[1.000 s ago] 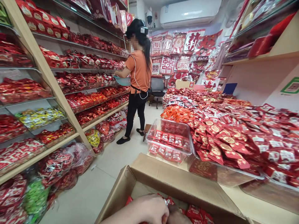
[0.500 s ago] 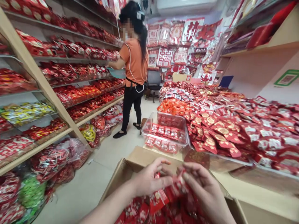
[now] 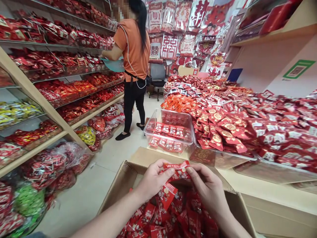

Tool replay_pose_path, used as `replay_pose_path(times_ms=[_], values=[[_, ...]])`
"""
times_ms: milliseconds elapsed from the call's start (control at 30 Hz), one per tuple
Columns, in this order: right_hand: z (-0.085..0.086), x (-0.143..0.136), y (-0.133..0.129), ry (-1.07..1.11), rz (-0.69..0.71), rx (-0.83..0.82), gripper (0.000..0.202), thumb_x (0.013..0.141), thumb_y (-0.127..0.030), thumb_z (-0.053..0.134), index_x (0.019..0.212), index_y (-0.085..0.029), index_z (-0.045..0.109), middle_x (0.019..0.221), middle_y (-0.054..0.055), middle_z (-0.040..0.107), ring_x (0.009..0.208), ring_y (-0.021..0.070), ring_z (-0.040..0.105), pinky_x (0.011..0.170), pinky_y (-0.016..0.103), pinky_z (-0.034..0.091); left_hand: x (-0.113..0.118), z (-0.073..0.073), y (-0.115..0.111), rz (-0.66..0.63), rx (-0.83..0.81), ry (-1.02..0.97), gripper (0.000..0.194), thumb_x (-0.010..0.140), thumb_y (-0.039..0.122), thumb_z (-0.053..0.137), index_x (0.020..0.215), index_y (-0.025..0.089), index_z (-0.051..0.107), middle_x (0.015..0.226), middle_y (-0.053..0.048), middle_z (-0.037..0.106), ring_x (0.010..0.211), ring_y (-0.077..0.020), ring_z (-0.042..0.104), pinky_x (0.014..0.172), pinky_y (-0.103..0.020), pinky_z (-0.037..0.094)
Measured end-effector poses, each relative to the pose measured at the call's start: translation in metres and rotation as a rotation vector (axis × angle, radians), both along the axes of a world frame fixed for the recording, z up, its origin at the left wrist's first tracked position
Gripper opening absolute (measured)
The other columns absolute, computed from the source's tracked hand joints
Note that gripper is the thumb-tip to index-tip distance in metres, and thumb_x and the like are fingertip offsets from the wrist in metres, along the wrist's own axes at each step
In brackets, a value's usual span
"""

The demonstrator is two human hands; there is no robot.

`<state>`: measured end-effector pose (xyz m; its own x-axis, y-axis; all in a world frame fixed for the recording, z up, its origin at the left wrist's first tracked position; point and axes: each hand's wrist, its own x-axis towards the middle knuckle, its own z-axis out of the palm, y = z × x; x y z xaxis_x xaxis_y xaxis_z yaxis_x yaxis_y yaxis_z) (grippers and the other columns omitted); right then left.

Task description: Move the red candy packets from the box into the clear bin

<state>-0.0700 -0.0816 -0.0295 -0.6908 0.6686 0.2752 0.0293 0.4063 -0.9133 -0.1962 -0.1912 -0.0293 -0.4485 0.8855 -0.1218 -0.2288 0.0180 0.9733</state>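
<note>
Left hand (image 3: 151,181) and right hand (image 3: 209,183) pinch one red packet (image 3: 179,170). Rowed packets (image 3: 169,130) already line the tub (image 3: 190,133); loose packets (image 3: 159,216) are left in the carton (image 3: 142,156).

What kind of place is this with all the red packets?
Probably a shop or stockroom, maybe for sweets: shelves full of little packets on the left, clear tubs holding more on the right, and bagged red-and-white goods hanging at the back.

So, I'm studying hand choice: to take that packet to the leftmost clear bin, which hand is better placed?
Probably the left hand: it is more nearly in line with the bin, while the right hand is farther right. Both pinch the packet, so the right would have to let go.
</note>
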Motion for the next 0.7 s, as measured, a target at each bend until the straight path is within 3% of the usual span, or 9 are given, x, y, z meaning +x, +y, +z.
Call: replay_pose_path(times_ms=[67, 167, 333, 467, 600, 700], values=[[0.002, 0.003, -0.001, 0.084, -0.052, 0.302, 0.009, 0.079, -0.02, 0.051, 0.082, -0.019, 0.059, 0.078, 0.004, 0.059, 0.07, 0.0146, 0.057, 0.062, 0.025, 0.049, 0.001, 0.002, 0.0, 0.003, 0.008, -0.146, 0.032, 0.075, 0.037, 0.055, 0.098, 0.015, 0.049, 0.083, -0.004, 0.061, 0.077, -0.014, 0.056, 0.073, -0.027, 0.041], [0.002, 0.008, -0.005, 0.194, 0.001, 0.609, 0.021, 0.075, -0.009, 0.053, 0.092, -0.02, 0.06, 0.089, 0.006, 0.056, 0.081, 0.0145, 0.057, 0.067, 0.023, 0.049, 0.001, 0.009, -0.002, -0.022, 0.019, -0.388, 0.042, 0.076, 0.037, 0.056, 0.111, 0.019, 0.04, 0.095, -0.006, 0.06, 0.081, -0.0154, 0.058, 0.076, -0.029, 0.041], [-0.008, 0.013, -0.01, 0.183, 0.138, 0.69, 0.036, 0.073, -0.003, 0.053, 0.103, -0.022, 0.056, 0.101, 0.009, 0.05, 0.09, 0.0159, 0.054, 0.07, 0.024, 0.05, -0.004, 0.013, -0.004, -0.025, -0.072, -0.501, 0.038, 0.074, 0.026, 0.058, 0.108, 0.019, 0.043, 0.082, -0.002, 0.059, 0.062, -0.0101, 0.057, 0.063, -0.024, 0.044], [-0.014, 0.01, -0.013, 0.068, 0.24, 0.474, 0.027, 0.073, -0.012, 0.057, 0.098, -0.022, 0.056, 0.107, 0.01, 0.049, 0.098, 0.0198, 0.051, 0.077, 0.029, 0.048, -0.006, 0.007, -0.002, -0.003, 0.004, -0.366, 0.032, 0.073, 0.019, 0.058, 0.102, 0.017, 0.045, 0.081, -0.003, 0.059, 0.065, -0.011, 0.057, 0.062, -0.023, 0.043], [-0.017, 0.0, -0.014, -0.007, 0.166, -0.075, 0.027, 0.077, -0.027, 0.054, 0.102, -0.021, 0.048, 0.093, 0.008, 0.058, 0.083, 0.0184, 0.059, 0.071, 0.031, 0.051, -0.002, 0.006, -0.001, 0.0, 0.035, -0.176, 0.036, 0.075, 0.019, 0.056, 0.107, 0.017, 0.04, 0.078, -0.002, 0.058, 0.064, -0.0099, 0.054, 0.062, -0.023, 0.041], [-0.017, -0.004, -0.015, -0.051, 0.242, -0.362, 0.032, 0.076, -0.032, 0.054, 0.104, -0.02, 0.045, 0.09, 0.008, 0.061, 0.079, 0.0184, 0.06, 0.073, 0.033, 0.05, 0.003, 0.007, -0.002, -0.021, 0.044, -0.069, 0.039, 0.076, 0.021, 0.054, 0.111, 0.018, 0.037, 0.078, -0.002, 0.058, 0.063, -0.0088, 0.051, 0.059, -0.021, 0.039]])
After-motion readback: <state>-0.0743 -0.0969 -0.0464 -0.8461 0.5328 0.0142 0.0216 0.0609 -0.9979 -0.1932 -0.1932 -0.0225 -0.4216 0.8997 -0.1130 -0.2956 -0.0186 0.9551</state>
